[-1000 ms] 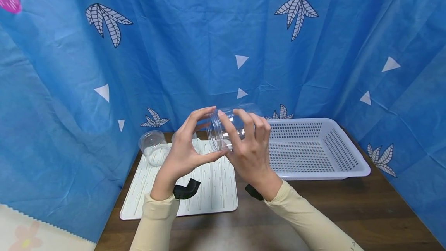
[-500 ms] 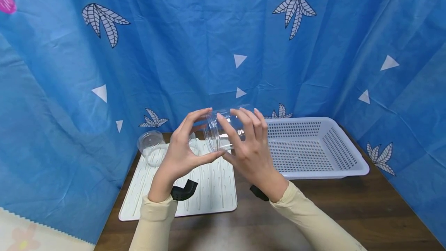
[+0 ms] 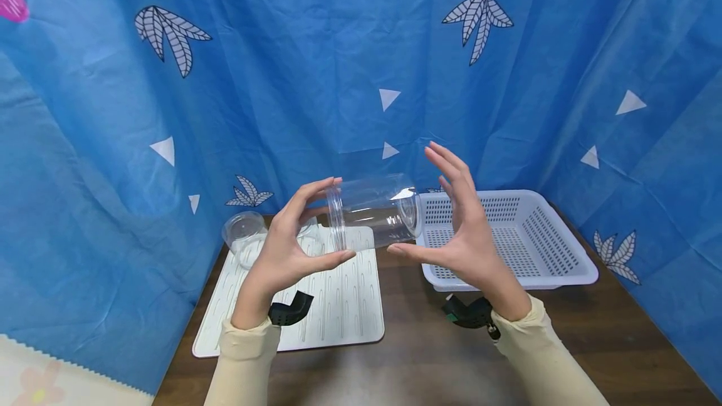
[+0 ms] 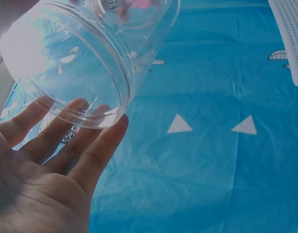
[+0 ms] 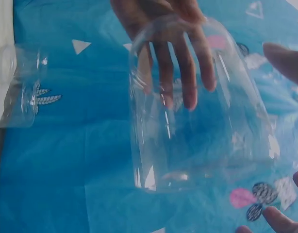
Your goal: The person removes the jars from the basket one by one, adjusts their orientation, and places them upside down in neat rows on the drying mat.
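Observation:
A clear plastic jar [image 3: 375, 212] with a threaded mouth lies sideways in the air, mouth to the left and base to the right. My left hand [image 3: 284, 240] holds it at the mouth, thumb below and fingers above. The left wrist view shows the fingertips [image 4: 81, 104] against the jar's rim. My right hand [image 3: 470, 230] is spread wide beside the base, thumb under it and fingers raised. In the right wrist view the fingers [image 5: 280, 221] stand apart from the jar.
A white ridged drying mat [image 3: 344, 312] lies on the brown table [image 3: 417, 356]. Another clear jar [image 3: 246, 230] stands at its back left, and a further one [image 3: 311, 238] is partly behind my left hand. A white perforated basket [image 3: 507, 283] sits at the right. Blue curtain [image 3: 316, 80] surrounds the table.
My right hand has let go of the jar, opened and moved right, exposing the jar's side and base. The left hand still holds the mouth end, shifted slightly left.

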Motion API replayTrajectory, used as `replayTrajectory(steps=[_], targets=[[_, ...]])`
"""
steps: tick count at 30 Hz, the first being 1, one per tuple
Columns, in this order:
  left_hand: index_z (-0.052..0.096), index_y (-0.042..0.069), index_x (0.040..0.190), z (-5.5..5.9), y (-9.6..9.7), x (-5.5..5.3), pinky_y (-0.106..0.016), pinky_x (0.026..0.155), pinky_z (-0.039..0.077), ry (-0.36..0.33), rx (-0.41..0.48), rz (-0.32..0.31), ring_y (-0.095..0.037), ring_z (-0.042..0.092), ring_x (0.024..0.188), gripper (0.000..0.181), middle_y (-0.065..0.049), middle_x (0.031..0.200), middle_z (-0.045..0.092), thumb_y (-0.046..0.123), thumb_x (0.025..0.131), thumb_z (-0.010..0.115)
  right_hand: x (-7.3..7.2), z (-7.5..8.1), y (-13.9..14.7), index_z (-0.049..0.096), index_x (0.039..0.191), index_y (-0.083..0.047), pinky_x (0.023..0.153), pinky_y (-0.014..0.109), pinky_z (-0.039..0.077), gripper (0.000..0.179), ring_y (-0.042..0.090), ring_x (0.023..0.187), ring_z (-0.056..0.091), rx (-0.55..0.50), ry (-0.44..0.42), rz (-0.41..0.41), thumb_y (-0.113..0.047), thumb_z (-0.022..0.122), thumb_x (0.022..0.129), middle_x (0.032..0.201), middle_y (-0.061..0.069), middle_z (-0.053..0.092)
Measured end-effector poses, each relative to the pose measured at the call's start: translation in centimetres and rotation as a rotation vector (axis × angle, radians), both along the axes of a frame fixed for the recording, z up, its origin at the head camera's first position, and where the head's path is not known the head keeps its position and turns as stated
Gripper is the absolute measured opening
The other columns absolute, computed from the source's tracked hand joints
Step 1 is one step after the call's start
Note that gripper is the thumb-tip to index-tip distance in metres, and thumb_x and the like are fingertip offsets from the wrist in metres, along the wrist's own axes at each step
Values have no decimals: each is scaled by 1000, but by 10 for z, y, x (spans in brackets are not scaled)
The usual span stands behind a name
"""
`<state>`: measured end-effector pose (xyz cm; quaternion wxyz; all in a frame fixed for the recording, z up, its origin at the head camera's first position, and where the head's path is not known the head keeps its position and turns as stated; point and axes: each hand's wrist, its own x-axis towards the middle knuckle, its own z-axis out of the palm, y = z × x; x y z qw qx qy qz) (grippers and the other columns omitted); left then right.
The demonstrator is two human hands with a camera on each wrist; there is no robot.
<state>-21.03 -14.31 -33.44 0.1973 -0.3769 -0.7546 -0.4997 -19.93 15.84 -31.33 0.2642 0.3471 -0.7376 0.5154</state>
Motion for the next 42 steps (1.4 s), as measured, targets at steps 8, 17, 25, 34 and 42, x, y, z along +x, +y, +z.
replayTrajectory(steps=[8, 17, 25, 34, 42], targets=[[46, 22, 165, -1, 0, 1, -43, 116, 50, -26, 9, -53, -24, 54, 147, 108, -5, 165, 52, 2, 74, 102, -16, -12, 18, 16, 178, -31, 120, 76, 32, 138, 36, 163, 27, -91, -366, 317, 9, 98, 73, 182, -5, 13], [44, 23, 167, -2, 0, 3, -43, 118, 49, -61, -6, -68, -23, 53, 148, 109, 1, 165, 52, 2, 76, 100, -20, -21, 22, 49, 166, -15, 108, 47, 57, 99, 38, 150, 52, -132, -509, 382, 13, 91, 80, 168, 12, 46], [43, 19, 167, -2, -1, 4, -43, 118, 48, -67, -13, -73, -24, 52, 148, 110, 1, 166, 51, 0, 75, 100, -20, -20, 23, 51, 164, -12, 107, 53, 57, 99, 36, 148, 53, -167, -530, 401, 13, 93, 78, 167, 14, 45], [42, 16, 168, 0, -3, 4, -44, 118, 49, -80, 4, -93, -27, 50, 149, 110, 1, 167, 49, -4, 76, 98, -21, -17, 20, 52, 163, -14, 107, 52, 57, 97, 38, 146, 55, -154, -520, 393, 13, 92, 79, 165, 14, 47], [44, 22, 167, -6, -8, 5, -40, 116, 50, -95, 34, -48, -27, 50, 149, 103, 0, 167, 48, -3, 81, 94, -23, -17, 16, 53, 163, -17, 106, 45, 58, 94, 41, 145, 56, -120, -519, 341, 7, 93, 81, 163, 10, 49]])
